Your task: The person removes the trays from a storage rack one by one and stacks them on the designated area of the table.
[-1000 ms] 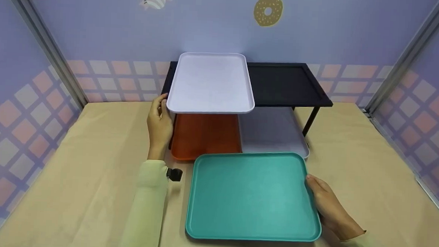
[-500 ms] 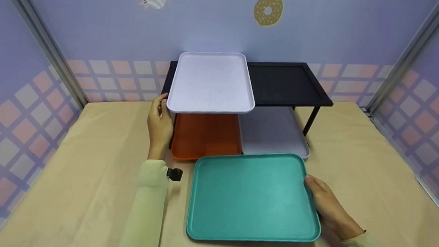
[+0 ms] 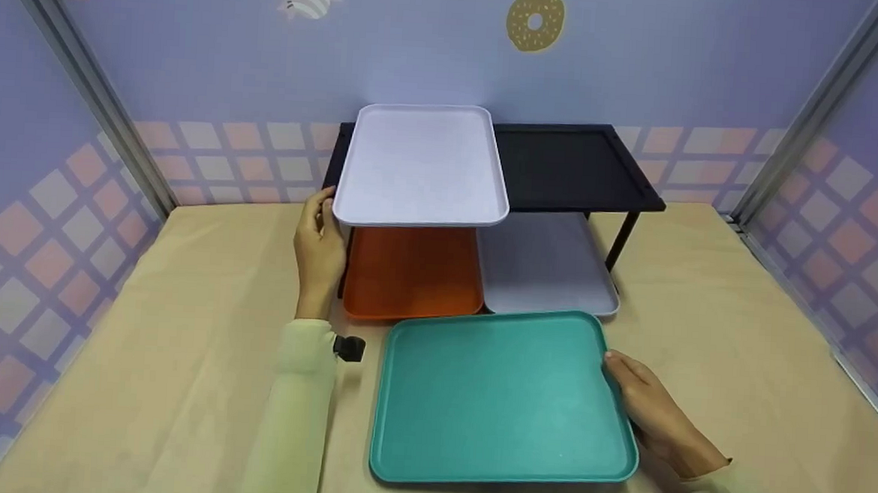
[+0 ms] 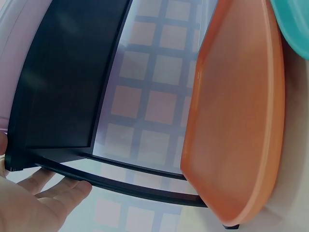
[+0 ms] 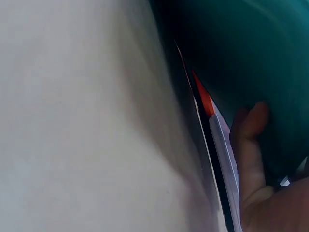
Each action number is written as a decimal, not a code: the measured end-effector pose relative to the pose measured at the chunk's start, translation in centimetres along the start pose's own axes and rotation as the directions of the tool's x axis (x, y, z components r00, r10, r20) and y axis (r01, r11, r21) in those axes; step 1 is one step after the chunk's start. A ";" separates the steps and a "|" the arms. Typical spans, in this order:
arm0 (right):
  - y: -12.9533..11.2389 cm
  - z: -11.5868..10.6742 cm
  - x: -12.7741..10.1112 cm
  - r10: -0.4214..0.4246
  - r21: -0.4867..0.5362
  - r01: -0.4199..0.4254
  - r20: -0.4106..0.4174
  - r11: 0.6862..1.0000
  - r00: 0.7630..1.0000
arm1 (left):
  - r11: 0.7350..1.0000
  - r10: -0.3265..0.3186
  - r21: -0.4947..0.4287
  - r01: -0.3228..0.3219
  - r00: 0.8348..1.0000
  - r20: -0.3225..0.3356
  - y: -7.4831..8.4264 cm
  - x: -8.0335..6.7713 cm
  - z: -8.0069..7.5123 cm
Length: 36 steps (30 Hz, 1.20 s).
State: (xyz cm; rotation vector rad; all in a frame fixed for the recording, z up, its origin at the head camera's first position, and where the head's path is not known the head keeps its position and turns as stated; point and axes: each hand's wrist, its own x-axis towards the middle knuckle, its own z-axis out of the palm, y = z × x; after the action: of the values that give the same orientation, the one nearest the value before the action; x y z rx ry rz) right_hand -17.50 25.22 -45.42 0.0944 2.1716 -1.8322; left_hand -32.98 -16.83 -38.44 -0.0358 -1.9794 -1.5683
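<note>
Here, the items are entered as seen from the head camera, with 12 o'clock at the back wall and 6 o'clock at the wearer.

- Teal tray [image 3: 502, 396]: laid flat on the tan table cover [image 3: 179, 323], at the near centre. Its long axis is set roughly 9 to 3 o'clock, turned slightly so that the right far corner sits further back. Its far edge is seen just in front of the orange tray [image 3: 411, 271] and the grey tray [image 3: 547, 263], overlapping their near edges in this view; whether they touch cannot be told.
- Right hand [image 3: 652, 415]: placed at 3 o'clock of the teal tray, against its right rim. In the right wrist view the fingers [image 5: 248, 145] are seen curled under the rim, so the tray is gripped at that edge. This is the nearer hand to the tray.
- Left hand [image 3: 320, 251]: found at about 10 o'clock of the teal tray, well apart from it. It is held upright at the left front leg of the black rack [image 3: 575, 167], with the fingers relaxed and nearly straight; in the left wrist view the fingers [image 4: 58, 193] are laid along the rack's lower bar [image 4: 145, 191].
- White tray [image 3: 422, 163]: set on the left half of the rack top, its long axis running 12 to 6 o'clock, its near left corner just above the left hand.
- Orange tray and grey tray: lodged side by side beneath the rack, orange at the left, grey at the right.
- Right half of the rack top: bare black surface shown.
</note>
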 end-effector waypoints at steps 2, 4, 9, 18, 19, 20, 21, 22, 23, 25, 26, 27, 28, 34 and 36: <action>-0.1 0.0 0.0 0.005 0.000 -0.005 0.001 1.000 1.000 | 1.000 0.000 0.003 0.000 1.000 0.000 0.0 0.0 0.0; -0.2 -0.1 0.0 0.016 -0.009 -0.016 0.004 1.000 1.000 | 1.000 0.000 0.004 0.000 1.000 0.001 0.0 0.0 0.0; -0.5 -0.4 0.1 0.067 -0.052 -0.066 0.031 0.996 0.997 | 1.000 -0.007 -0.002 0.007 1.000 0.005 0.0 0.1 0.1; -0.8 -0.7 0.1 0.065 -0.158 -0.059 0.036 0.986 0.997 | 1.000 -0.007 -0.018 0.007 1.000 0.011 0.0 0.0 -0.1; -0.8 -0.7 0.0 0.068 -0.167 -0.061 0.034 0.984 0.997 | 1.000 -0.006 -0.010 0.006 1.000 0.010 0.0 0.0 -0.1; -0.8 -0.8 0.0 0.068 -0.176 -0.061 0.035 0.983 0.997 | 1.000 -0.003 -0.005 0.003 1.000 0.011 0.0 0.0 -0.1; -0.8 -0.8 0.0 0.067 -0.182 -0.059 0.038 0.981 0.997 | 1.000 -0.002 0.002 0.002 1.000 0.010 0.0 0.0 -0.1; -0.8 -0.8 -0.1 0.065 -0.187 -0.057 0.039 0.981 0.997 | 1.000 0.000 0.006 0.000 1.000 0.011 0.0 -0.1 -0.1; -0.8 -0.9 -0.1 0.063 -0.190 -0.054 0.039 0.980 0.997 | 1.000 0.002 0.011 -0.002 1.000 0.009 0.0 0.0 -0.1; -0.9 -1.0 0.0 0.053 -0.201 -0.044 0.041 0.979 0.998 | 1.000 0.003 0.010 -0.003 1.000 0.009 0.0 -0.1 -0.1; -0.9 -1.0 0.0 0.050 -0.205 -0.040 0.043 0.978 0.998 | 1.000 0.005 0.007 -0.005 1.000 0.009 0.0 -0.1 -0.1; -0.9 -1.1 0.0 0.049 -0.208 -0.038 0.045 0.977 0.998 | 1.000 0.007 0.005 -0.007 1.000 0.010 0.0 -0.1 -0.1; -0.9 -1.1 0.0 0.048 -0.210 -0.037 0.047 0.977 0.998 | 1.000 0.011 0.003 -0.011 1.000 0.009 0.0 -0.1 -0.1; -1.0 -1.4 0.0 0.044 -0.214 -0.027 0.074 0.976 0.996 | 1.000 0.009 0.002 -0.009 1.000 0.003 -0.1 0.0 -0.1; -1.0 -1.5 -0.1 0.043 -0.218 -0.026 0.072 0.976 0.996 | 1.000 0.002 0.001 -0.002 1.000 0.004 -0.1 0.0 -0.1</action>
State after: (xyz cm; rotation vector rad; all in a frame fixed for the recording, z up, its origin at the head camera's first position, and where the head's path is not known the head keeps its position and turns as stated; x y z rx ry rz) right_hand -17.93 26.49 -44.22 0.0141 2.2846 -1.5422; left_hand -33.02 -16.95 -38.54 -0.0407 -1.9822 -1.5675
